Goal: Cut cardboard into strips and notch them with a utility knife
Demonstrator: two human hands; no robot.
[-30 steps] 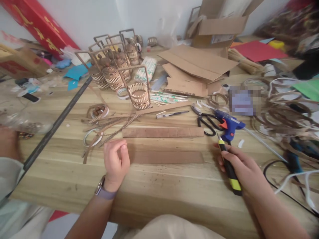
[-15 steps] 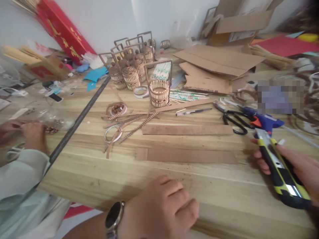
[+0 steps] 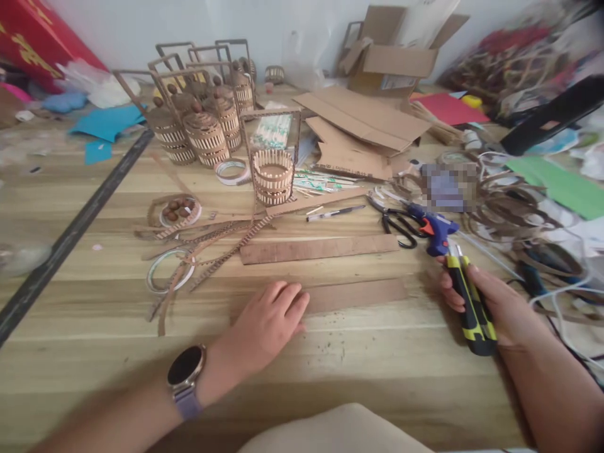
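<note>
open basket (image 3: 272,184): one, upright, slatted, with a tall square handle; its inside looks brown, further contents too unclear to tell.

lidded baskets (image 3: 206,141): a cluster, upright, behind and left of the open basket; round knobs on the lids, contents hidden.

bead holder (image 3: 163,230): a ring-shaped piece, left of the open basket and slightly nearer the wearer; a small heap of round brown beads (image 3: 177,209) within.

carton (image 3: 399,61): flaps raised, behind and right of the open basket; whitish plastic (image 3: 422,25) stands in it.

left hand (image 3: 268,322): palm down, fingers lightly bent and close together, laid over the left part of the near strip (image 3: 358,296), directly nearer the wearer than the open basket.

right hand (image 3: 495,299): fingers wrapped around a black and yellow utility knife (image 3: 472,308), right of the open basket and nearer the wearer; thumb along the handle.

orientation, knife: blade end away from the wearer, toward the glue gun (image 3: 440,234); long axis slants from near right to far left.

orientation, near strip: long axis left to right, roughly parallel to the far strip (image 3: 321,250), which lies between it and the open basket.
</note>
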